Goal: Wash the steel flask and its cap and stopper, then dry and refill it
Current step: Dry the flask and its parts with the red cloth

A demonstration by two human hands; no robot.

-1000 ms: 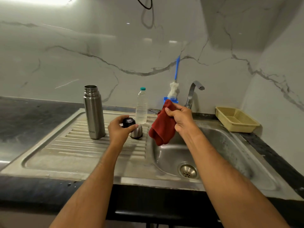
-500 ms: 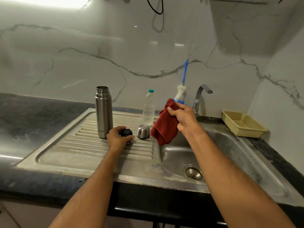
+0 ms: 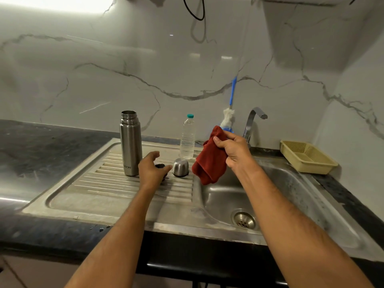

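Note:
The steel flask (image 3: 131, 143) stands upright and uncapped on the ribbed drainboard (image 3: 99, 188). Its steel cap (image 3: 180, 167) sits mouth-down to the right of it. Between them lies the black stopper (image 3: 160, 166), mostly hidden behind my left hand (image 3: 152, 170), which hovers just over it with fingers spread and relaxed, holding nothing. My right hand (image 3: 232, 151) grips a red cloth (image 3: 209, 163) that hangs over the left rim of the sink basin (image 3: 228, 200).
A clear plastic water bottle (image 3: 187, 138) with a teal cap stands behind the steel cap. A blue-handled brush (image 3: 229, 113) leans on the marble wall beside the tap (image 3: 252, 121). A yellow basket (image 3: 305, 159) sits at the back right. The drain (image 3: 244, 220) lies in the basin.
My left hand set the black stopper down on the drainboard and has opened, lifting off it. My right hand keeps holding the red cloth in about the same place.

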